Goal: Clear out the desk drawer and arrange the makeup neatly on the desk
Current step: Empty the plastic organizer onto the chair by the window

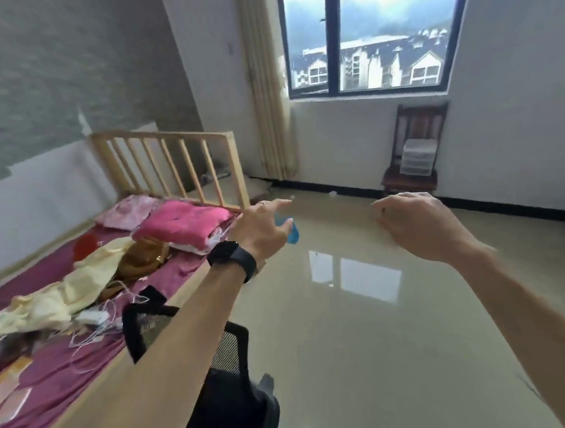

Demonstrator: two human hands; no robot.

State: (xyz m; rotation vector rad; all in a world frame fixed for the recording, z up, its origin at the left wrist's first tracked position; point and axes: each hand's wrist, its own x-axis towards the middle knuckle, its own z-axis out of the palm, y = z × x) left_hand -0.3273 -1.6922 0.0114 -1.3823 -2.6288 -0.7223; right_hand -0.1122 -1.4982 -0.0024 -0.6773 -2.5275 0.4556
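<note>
Progress: nothing is showing as done. No bench, drawer or makeup is appearing in this view, so I'm judging the whole job is still ahead: find the bench, empty the drawer, lay the makeup out.

Left hand [262, 229] is reaching out in mid-air, fingers partly spread, thin ring [261, 202] on one finger, black smartwatch [233, 259] sitting on the wrist. A small bright-blue item [291, 234] is showing just past the fingertips. Can't tell if the hand is pinching it or if it's lying on the floor behind. So the left grip is unclear.

Right hand [417, 227] is hanging in the air level with the left and well apart from it, fingers loosely curled, holding and touching nothing.

Under the left forearm, a black mesh office chair [229, 352] is standing beside the bed's near edge. The bed with the magenta sheet [49, 385] is carrying:
- a folded bright-pink cloth [184, 224] near the far edge, by the light slatted wooden rail [172, 160]
- a crumpled pale-yellow garment [83, 280] mid-bed
- a white charger with tangled cables [91, 317] near the chair-side edge

The glossy beige tiled floor [392, 322] is running out to the far wall. There a dark wooden chair [417, 133] is holding a clear plastic drawer unit [418, 157] under the black-framed window [374, 38].

Next move, my guess: turning towards the bench.
</note>
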